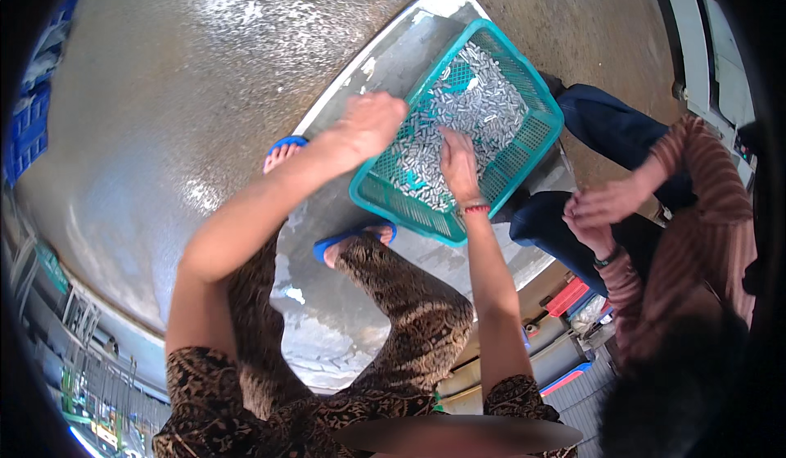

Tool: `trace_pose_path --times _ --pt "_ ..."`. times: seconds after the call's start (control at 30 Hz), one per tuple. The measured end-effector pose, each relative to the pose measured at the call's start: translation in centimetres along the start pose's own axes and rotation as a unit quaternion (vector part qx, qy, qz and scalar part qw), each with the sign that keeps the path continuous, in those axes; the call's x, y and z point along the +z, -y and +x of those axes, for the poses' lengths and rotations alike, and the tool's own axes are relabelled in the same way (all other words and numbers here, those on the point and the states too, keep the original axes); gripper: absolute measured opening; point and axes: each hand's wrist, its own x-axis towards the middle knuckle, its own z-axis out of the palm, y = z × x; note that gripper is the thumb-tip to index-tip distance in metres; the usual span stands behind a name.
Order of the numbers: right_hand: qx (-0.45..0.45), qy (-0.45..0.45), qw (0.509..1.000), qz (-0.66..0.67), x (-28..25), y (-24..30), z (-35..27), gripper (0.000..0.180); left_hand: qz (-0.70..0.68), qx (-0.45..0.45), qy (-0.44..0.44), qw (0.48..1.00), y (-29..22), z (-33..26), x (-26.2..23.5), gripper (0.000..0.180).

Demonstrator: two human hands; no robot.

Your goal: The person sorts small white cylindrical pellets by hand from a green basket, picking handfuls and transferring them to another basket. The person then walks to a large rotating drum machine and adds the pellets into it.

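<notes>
A green plastic basket (536,151) with perforated walls holds a heap of small silvery cylindrical pieces (491,90). Over the basket's left rim is my left hand (375,124), its fingers curled in and slightly smeared by motion; whatever is in them is hidden. Down among the pieces inside the basket reaches my right hand (459,163), with a red bracelet (475,208) at the wrist. Its fingers are drawn together at the heap, and I cannot make out what they grip.
The basket rests on a low grey slab (327,331) on a wet floor (180,90). Close on the right sits another person (696,204) in a striped top, hands together. Blue crates (29,130) stand at far left, a red container (566,294) at lower right.
</notes>
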Motion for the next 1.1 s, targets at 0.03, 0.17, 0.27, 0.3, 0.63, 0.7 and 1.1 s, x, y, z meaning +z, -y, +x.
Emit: trace_pose_path --times 0.03,0.17,0.27,0.3,0.63,0.7,1.1 --pt "-0.073 0.003 0.996 -0.041 1.2 -1.4 1.3 0.031 -0.045 0.017 -0.052 0.997 1.5 0.9 0.1 0.018" --pt "-0.095 0.022 0.986 -0.135 6.0 -6.1 4.9 0.028 -0.155 0.1 -0.167 0.969 5.9 4.2 -0.9 0.017" --pt "-0.148 -0.002 0.961 -0.233 8.9 -8.9 6.9 0.028 -0.198 0.076 -0.154 0.965 5.9 5.7 -2.5 0.019" --pt "-0.156 -0.016 0.962 -0.224 9.4 -9.6 7.2 0.026 -0.167 0.114 -0.157 0.967 5.2 6.1 -3.1 0.019" --pt "-0.064 0.005 0.97 -0.233 10.0 -8.4 0.0 0.019 0.383 0.114 0.117 0.909 -9.0 10.8 -1.3 0.021" --pt "-0.021 -0.038 0.995 -0.089 8.6 -8.7 -3.7 0.027 0.448 0.08 0.306 0.836 -10.3 11.8 0.9 0.022" --pt "0.23 -0.12 0.774 0.578 0.2 -9.9 -14.4 0.01 0.384 0.149 0.24 0.879 -9.9 17.4 12.7 0.016"
